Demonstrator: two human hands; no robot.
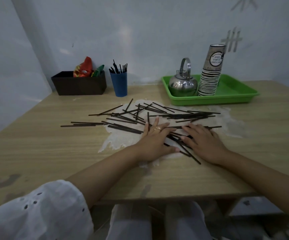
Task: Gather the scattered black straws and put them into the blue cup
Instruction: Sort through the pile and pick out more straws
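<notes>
Several black straws (180,116) lie scattered across the middle of the wooden table (36,153), on a worn pale patch. My left hand (155,141) lies flat on some of them, fingers spread and straight. My right hand (202,142) rests flat beside it on another bunch, and more straws (185,146) show between the two hands. The blue cup (119,84) stands upright at the back, left of centre, with several straws sticking out of its top.
A dark box (78,85) with red and green packets sits left of the cup. At the back right a green tray (235,94) holds a steel kettle (182,84) and a tall stack of paper cups (210,73). The wall runs close behind.
</notes>
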